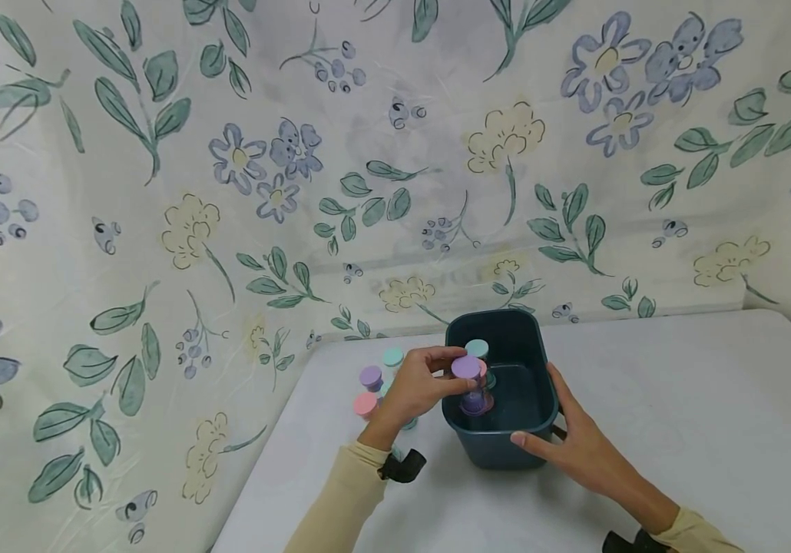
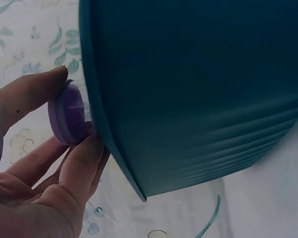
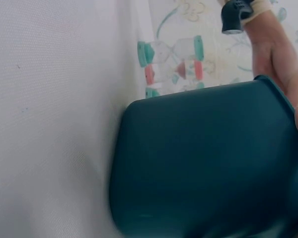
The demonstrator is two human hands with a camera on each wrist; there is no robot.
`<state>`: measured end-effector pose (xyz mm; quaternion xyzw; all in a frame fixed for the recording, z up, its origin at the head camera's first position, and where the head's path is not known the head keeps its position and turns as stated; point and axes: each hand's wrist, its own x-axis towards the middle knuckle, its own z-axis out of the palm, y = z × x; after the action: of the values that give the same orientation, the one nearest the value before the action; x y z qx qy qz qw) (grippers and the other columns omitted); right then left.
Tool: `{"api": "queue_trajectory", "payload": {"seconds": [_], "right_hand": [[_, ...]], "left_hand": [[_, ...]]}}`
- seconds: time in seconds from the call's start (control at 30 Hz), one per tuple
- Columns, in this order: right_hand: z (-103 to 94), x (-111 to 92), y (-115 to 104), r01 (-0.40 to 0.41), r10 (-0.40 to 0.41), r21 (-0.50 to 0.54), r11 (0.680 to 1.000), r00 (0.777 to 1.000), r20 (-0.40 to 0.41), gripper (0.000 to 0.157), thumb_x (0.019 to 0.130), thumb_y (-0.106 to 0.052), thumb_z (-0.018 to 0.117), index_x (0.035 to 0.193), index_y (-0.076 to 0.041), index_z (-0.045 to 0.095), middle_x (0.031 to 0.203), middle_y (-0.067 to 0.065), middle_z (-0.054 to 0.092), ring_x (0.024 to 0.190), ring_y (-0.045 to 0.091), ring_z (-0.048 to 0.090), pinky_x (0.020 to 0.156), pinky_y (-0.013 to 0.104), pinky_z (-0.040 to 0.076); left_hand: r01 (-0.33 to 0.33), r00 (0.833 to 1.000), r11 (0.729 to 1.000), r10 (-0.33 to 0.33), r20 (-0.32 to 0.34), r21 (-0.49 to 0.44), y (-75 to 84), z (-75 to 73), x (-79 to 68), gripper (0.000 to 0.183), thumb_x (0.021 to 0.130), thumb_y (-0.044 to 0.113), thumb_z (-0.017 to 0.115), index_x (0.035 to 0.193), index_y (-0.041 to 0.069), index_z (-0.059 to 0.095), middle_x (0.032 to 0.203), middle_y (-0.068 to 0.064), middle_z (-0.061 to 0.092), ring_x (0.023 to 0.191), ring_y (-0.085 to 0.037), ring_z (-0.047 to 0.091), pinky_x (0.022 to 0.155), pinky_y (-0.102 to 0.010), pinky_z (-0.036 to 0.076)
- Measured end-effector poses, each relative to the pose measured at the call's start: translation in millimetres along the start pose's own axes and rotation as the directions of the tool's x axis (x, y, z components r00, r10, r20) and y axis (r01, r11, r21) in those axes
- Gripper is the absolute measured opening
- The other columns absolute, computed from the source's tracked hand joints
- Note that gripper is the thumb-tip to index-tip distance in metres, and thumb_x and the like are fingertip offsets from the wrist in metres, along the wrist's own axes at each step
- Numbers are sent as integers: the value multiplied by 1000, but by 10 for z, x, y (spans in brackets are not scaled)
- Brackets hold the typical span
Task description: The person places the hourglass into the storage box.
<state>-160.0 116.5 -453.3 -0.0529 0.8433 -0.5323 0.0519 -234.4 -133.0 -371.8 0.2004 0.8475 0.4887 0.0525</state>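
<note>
My left hand pinches a purple-capped sand timer by its top, over the left side of a dark teal plastic bin. In the left wrist view the purple cap lies between thumb and fingers, right at the bin's rim; the bin wall hides the lower part. Inside the bin, beside the held timer, stand a mint-capped sand timer and a pink-capped one, partly covered. My right hand grips the bin at its near right corner, thumb on the front and fingers along the right side.
Left of the bin, several sand timers stand upright on the white table, among them a mint one, a purple one and a pink one. My left forearm partly hides this group. Behind the table hangs a floral cloth.
</note>
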Motion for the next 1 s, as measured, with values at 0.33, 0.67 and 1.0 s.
{"api": "queue_trajectory", "payload": {"seconds": [0.33, 0.67, 1.0], "right_hand": [[5, -3, 9, 10, -10, -1, 1000, 1000, 0, 122, 86, -56, 78, 166, -33, -12, 176, 16, 0, 155, 56, 17, 110, 72, 38], [-8, -8, 3, 20, -20, 17, 1000, 1000, 0, 121, 87, -54, 78, 166, -31, -11, 176, 17, 1, 155, 56, 17, 110, 71, 38], [-1, -1, 9, 20, -19, 14, 1000, 1000, -4, 122, 86, -54, 79, 166, -33, -11, 176, 16, 0, 155, 56, 17, 110, 70, 39]], "left_hand": [[29, 998, 996, -34, 61, 89, -21, 61, 0, 45, 87, 14, 82, 129, 2, 69, 129, -17, 71, 118, -30, 71, 101, -41, 59], [31, 992, 983, -52, 111, 182, 38, 57, 31, 49, 87, 13, 83, 132, 2, 67, 133, -16, 70, 126, -31, 68, 105, -45, 55], [42, 981, 964, -89, 171, 261, 53, 28, 88, 50, 87, 12, 82, 134, 3, 67, 133, -13, 70, 122, -28, 70, 104, -43, 57]]}}
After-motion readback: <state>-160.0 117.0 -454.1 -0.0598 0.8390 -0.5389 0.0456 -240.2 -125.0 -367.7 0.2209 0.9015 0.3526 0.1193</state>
